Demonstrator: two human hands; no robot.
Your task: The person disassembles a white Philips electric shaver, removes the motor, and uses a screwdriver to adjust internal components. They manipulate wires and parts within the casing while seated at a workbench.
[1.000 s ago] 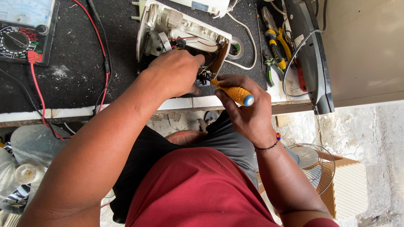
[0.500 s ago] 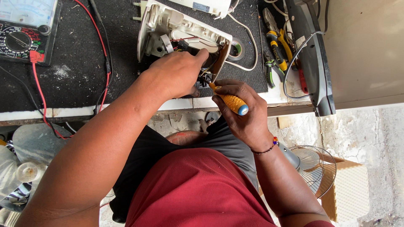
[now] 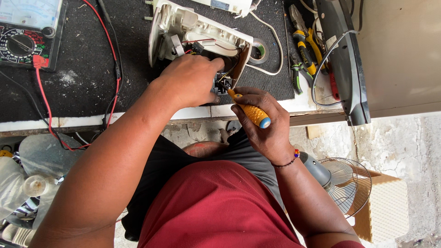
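Observation:
An opened white plastic appliance housing (image 3: 193, 27) lies on a black mat (image 3: 87, 78) on the workbench, its wires and inner parts exposed. My left hand (image 3: 190, 80) grips the housing's near end, fingers curled over the small black part with wires. My right hand (image 3: 262, 124) holds a yellow-handled screwdriver (image 3: 250, 112) with a blue cap; its tip points into the wiring at the housing's near edge, right beside my left fingers. The tip itself is hidden.
An analogue multimeter (image 3: 25, 32) with red and black leads sits at the far left. Pliers and cutters (image 3: 303, 50), a roll of tape (image 3: 259, 50) and a dark curved cover (image 3: 342, 59) lie to the right. A desk fan (image 3: 342, 181) stands on the floor.
My right hand has lowered and turned the screwdriver slightly, its tip staying at the wiring. My left hand has shifted its grip a little on the housing.

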